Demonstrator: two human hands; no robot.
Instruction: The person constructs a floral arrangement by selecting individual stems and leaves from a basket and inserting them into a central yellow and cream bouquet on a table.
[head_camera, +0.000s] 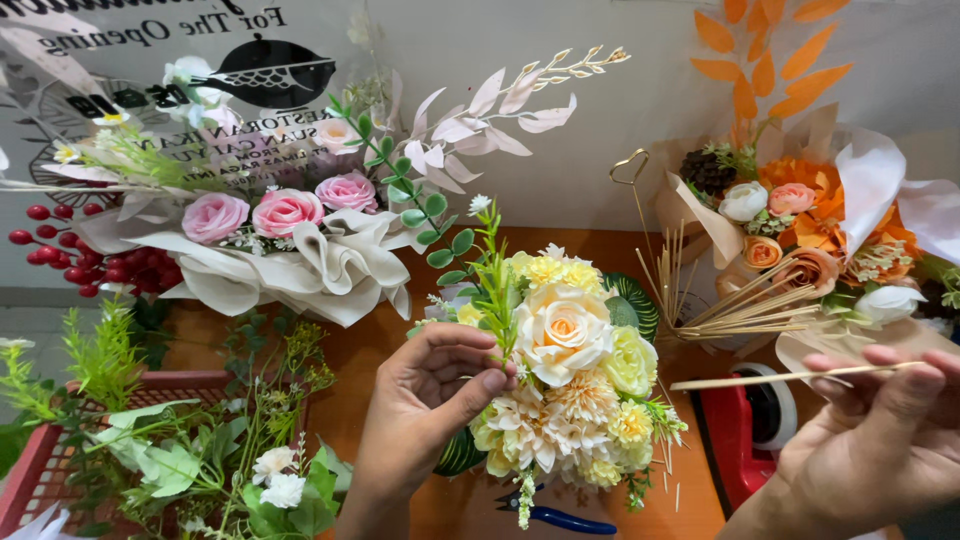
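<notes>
Left hand: the left hand comes up from 6 o'clock, fingers curled and thumb pressed in — pinching the stems of the bouquet just under the blooms.
Bouquet: cream, pale yellow and white flowers in a tight bunch at the middle of the view, a large cream rose on top, a green sprig rising at its 11 o'clock side right above the thumb.
Right hand: the right hand sits at 4 o'clock, fingers drawn together and pinching a thin wooden stick that lies nearly level, its free end pointing toward the bouquet but well apart from it.
Tape dispenser: a red tape dispenser stands on the table under the stick, just beside the right hand.
Stick bundle: more sticks fan out at 2 o'clock, against an orange bouquet wrapped in pale paper.
Pink bouquet: a pink rose bouquet in cream wrap lies at 10 o'clock, red berries at its left.
Basket: a red basket of loose greenery sits at 8 o'clock.
Cutters: blue-handled cutters lie on the orange table at 6 o'clock, partly hidden below the bouquet.
</notes>
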